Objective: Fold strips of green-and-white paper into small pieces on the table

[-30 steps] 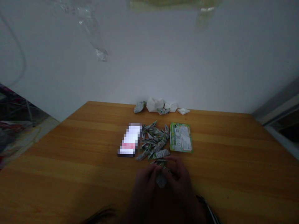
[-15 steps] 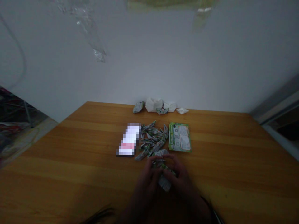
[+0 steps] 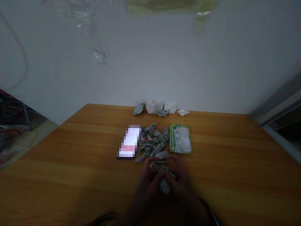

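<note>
Moved since a second ago: left hand now arches its fingers higher, and more of the held paper piece shows between the hands; loose pile unchanged.
Left fingers: pinched on the held paper piece; dim, exact contact hard to tell.
Right hand: fingers curled in from the other side, clamped on the same piece.
Held paper piece: lower middle of frame, printed, folded, tilted, lower end showing below the thumbs.
Second folded bit: just above it, framed by the fingers; can't tell if joined.
Step in hand: looks like two-handed finger work on folded paper.
Next move calls for: probably a light, steady pinch both sides; thin paper could slip or crease.
Loose pile: centre of frame, similar folded pieces overlapping on the bench.
Phone: left of pile, screen lit, content pixelated.
Green printed sheet: right of pile, flat.
White paper pieces: above centre, along the bench's back edge by the wall.
</note>
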Action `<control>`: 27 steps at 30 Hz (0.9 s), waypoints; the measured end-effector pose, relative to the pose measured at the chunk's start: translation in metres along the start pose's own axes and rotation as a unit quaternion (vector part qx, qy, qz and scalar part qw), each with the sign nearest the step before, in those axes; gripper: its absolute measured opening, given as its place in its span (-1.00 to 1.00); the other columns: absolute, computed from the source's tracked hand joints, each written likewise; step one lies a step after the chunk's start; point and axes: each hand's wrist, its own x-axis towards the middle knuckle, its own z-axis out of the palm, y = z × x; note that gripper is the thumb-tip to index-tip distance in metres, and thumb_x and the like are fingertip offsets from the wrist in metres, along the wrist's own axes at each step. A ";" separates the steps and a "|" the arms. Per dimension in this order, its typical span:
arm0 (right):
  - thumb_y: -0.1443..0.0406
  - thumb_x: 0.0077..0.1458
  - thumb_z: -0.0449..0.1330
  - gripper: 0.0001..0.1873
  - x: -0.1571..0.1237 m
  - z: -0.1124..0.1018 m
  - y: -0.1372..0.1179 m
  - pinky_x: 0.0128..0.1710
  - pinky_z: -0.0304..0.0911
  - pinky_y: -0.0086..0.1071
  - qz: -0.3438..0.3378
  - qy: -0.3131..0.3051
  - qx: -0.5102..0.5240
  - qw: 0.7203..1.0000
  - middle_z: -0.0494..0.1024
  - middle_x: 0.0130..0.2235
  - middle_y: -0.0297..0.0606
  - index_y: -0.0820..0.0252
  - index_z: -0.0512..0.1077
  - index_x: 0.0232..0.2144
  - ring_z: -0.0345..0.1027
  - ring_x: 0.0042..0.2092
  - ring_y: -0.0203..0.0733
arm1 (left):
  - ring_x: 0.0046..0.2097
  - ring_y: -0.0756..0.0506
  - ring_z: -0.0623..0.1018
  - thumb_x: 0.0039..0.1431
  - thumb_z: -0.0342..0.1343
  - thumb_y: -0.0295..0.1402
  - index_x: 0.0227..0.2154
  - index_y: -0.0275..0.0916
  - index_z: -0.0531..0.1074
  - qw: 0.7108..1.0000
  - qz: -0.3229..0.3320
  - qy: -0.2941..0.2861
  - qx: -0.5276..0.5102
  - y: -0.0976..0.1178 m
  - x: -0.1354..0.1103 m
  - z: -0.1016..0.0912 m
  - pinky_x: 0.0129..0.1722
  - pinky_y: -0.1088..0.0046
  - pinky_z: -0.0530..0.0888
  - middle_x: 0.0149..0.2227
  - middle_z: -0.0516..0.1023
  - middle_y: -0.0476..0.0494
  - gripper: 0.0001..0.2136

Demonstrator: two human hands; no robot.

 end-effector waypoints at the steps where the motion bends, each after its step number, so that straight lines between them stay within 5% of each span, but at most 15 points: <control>1: 0.13 0.03 0.27 -0.50 0.001 0.000 -0.001 -0.53 0.32 -0.46 -0.003 0.002 0.012 1.000 0.56 -0.46 -0.38 0.08 0.18 -0.03 0.45 -0.49 -0.22 | -0.52 0.00 0.49 0.02 0.27 -0.26 -0.10 -0.18 0.23 1.000 0.007 0.005 -0.002 -0.001 0.001 -0.002 -0.51 0.59 0.38 -0.57 0.46 0.12 -0.57; 6: 0.20 0.02 0.25 -0.53 0.002 -0.004 0.000 -0.35 0.40 -0.40 -0.095 0.055 -0.054 0.993 0.56 -0.32 -0.29 0.14 0.24 -0.03 0.49 -0.33 -0.18 | -0.34 -0.09 0.58 0.07 0.22 -0.27 -0.03 -0.18 0.26 0.997 0.040 0.042 0.056 -0.003 0.005 -0.009 -0.32 0.47 0.47 -0.44 0.57 0.00 -0.59; 10: 0.35 0.06 0.17 -0.65 -0.003 -0.009 0.009 -0.20 0.39 -0.38 -0.216 0.115 -0.287 0.926 0.56 -0.18 -0.23 0.11 0.34 -0.05 0.48 -0.22 -0.16 | 0.01 -0.19 0.51 0.20 0.06 -0.20 -0.03 -0.19 0.41 0.989 0.063 0.005 0.133 -0.007 0.001 -0.006 0.04 0.32 0.38 -0.03 0.56 -0.18 -0.69; 15: 0.38 0.05 0.13 -0.45 -0.009 -0.010 0.010 -0.01 0.33 -0.29 -0.350 -0.050 -0.381 0.854 0.51 -0.01 -0.16 0.09 0.22 0.12 0.40 0.00 -0.09 | 0.06 -0.26 0.48 0.13 0.12 -0.11 -0.07 -0.25 0.48 0.999 -0.004 -0.016 0.049 -0.006 -0.004 0.000 0.06 0.25 0.40 0.00 0.56 -0.21 -0.61; 21: 0.49 -0.04 0.13 -0.36 -0.010 -0.016 -0.010 0.00 0.27 -0.13 -0.319 -0.030 -0.363 0.875 0.42 -0.02 -0.14 0.04 0.26 0.12 0.32 0.00 0.00 | 0.06 -0.28 0.49 -0.03 0.26 -0.13 0.08 -0.28 0.38 0.984 -0.046 0.159 -0.069 0.002 0.006 -0.018 0.02 0.23 0.42 0.06 0.51 -0.27 -0.40; 27: 0.35 0.03 0.24 -0.63 -0.004 -0.019 -0.006 -0.22 0.38 -0.21 -0.245 -0.033 -0.295 0.923 0.53 -0.24 -0.18 -0.06 0.51 -0.08 0.41 -0.20 -0.04 | -0.03 -0.28 0.55 -0.06 0.28 -0.24 -0.06 -0.28 0.52 0.987 -0.087 0.003 -0.137 0.007 0.003 -0.015 0.00 0.23 0.40 -0.08 0.62 -0.26 -0.55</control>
